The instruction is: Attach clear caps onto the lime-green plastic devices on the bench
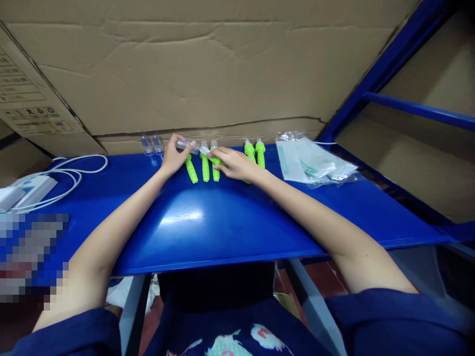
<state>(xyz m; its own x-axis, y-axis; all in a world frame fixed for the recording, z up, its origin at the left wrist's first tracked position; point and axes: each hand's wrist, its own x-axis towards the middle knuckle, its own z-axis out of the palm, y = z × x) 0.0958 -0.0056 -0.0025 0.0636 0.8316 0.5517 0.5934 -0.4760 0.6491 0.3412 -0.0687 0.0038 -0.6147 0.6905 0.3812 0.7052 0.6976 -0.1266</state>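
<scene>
My left hand [172, 155] holds a small clear plastic cap [184, 144] between thumb and fingertips at the far edge of the blue table [222, 217]. My right hand [233, 164] lies just to its right, fingers closed on a bright green plastic piece [216, 160] with a clear tip. Three green pieces [203, 168] lie side by side between and under my hands. Two more green pieces [255, 151] stand just beyond my right wrist. Two clear caps [152, 145] rest to the left of my left hand.
Clear plastic bags [313, 160] with printed inserts lie at the right rear. A white cable [70, 170] and a white device [25, 193] sit at the left. Cardboard boxes [208, 64] wall off the back. A blue shelf frame [401, 104] stands at the right.
</scene>
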